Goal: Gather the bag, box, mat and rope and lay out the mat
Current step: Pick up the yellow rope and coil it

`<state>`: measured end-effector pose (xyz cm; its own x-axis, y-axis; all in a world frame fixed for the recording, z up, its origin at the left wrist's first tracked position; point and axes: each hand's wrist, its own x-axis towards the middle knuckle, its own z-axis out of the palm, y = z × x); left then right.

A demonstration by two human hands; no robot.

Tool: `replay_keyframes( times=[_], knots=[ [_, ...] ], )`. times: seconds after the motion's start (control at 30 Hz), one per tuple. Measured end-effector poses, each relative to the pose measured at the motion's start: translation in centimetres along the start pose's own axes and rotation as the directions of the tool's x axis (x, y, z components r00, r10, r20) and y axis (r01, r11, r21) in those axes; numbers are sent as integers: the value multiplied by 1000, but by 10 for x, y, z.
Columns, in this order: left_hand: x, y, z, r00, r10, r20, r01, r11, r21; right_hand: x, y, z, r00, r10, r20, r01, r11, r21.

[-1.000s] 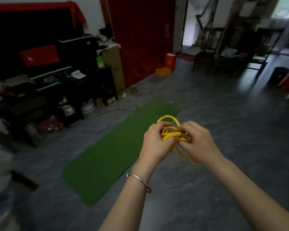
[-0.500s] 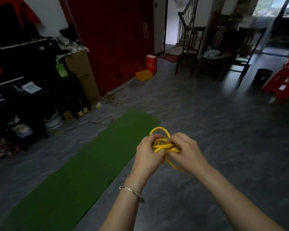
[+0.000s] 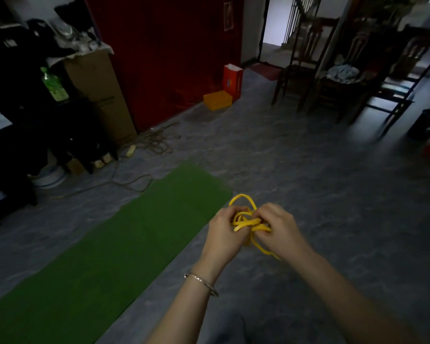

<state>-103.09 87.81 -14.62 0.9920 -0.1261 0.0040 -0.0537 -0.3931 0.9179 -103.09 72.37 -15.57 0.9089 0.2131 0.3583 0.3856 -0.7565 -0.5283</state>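
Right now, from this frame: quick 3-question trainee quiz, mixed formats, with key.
1. True or false: the green mat lies unrolled flat on the floor.
2. What grips the yellow rope? A) one hand B) both hands C) neither
3. Fill in: the yellow box sits beside the red ____.
Key: 1 true. 2 B: left hand and right hand both hold it. 3 bag.
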Motion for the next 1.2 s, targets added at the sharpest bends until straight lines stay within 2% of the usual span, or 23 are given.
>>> replay_keyframes(
  times=[0.2,0.4,0.53,0.67,0.77,0.87,1.03,1.2],
  knots=[
    [154,0,58,999,-40,-10,40,998,47,114,133,2,996,33,82,-36,999,29],
    [275,-36,120,985,-138,-108,145,988,54,202,253,31,984,-74,161,58,993,100],
    [355,-58,169,952,-237,-193,248,968,37,259,341,54,952,-72,298,31,990,141],
    [412,-101,210,928,-315,-201,320,947,-6,293,416,90,896,-117,427,53,986,159],
    [448,-159,242,904,-384,-188,386,922,-32,305,475,142,856,-126,502,48,985,166],
    [486,-242,277,902,-397,-168,407,913,26,307,540,215,844,-86,529,-18,982,188],
    [539,-391,322,905,-401,-140,419,898,135,295,633,343,839,-123,529,31,983,180],
    [576,-533,371,903,-399,-161,423,891,162,283,712,468,830,-120,545,50,989,142]
  ],
)
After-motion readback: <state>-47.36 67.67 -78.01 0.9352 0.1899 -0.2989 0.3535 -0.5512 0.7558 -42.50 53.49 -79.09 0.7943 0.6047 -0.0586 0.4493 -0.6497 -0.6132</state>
